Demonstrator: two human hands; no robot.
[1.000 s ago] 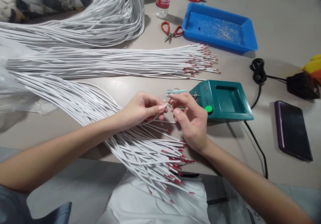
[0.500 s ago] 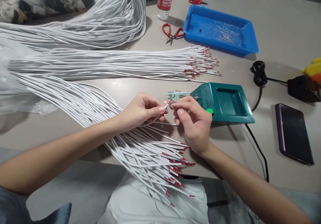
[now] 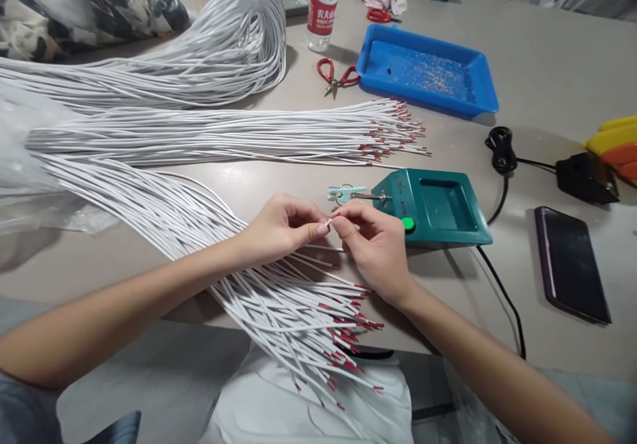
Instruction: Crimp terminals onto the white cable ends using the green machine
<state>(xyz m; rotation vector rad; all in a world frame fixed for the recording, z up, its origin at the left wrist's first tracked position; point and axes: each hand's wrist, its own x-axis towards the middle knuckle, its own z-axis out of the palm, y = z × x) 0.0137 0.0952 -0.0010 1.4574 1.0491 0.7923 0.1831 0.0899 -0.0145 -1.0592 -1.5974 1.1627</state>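
Between thumb and forefinger, my left hand (image 3: 286,230) pinches a white cable (image 3: 328,222) close to its end. My right hand (image 3: 375,245) is closed on the cable's tip, where a bit of red wire shows; the fingertips of both hands nearly meet. Beneath my left wrist fans a bundle of white cables (image 3: 279,298) with red wire ends, hanging over the table edge. Just behind my right hand stands a green device (image 3: 448,222) with a green button (image 3: 408,224) and a metal arm (image 3: 368,196) at its left.
Another straight cable bundle (image 3: 223,135) and a looped one (image 3: 243,46) lie behind. Red-handled cutters (image 3: 333,84) touch a blue tray (image 3: 423,95) holding small scraps. A water bottle (image 3: 323,16) stands at the back. At right are a phone (image 3: 572,265), a black cord (image 3: 501,148) and an adapter (image 3: 587,177).
My right hand has moved left to the cable tip and its fingers have closed on it, covering the spread wires. The whole view has shifted slightly.
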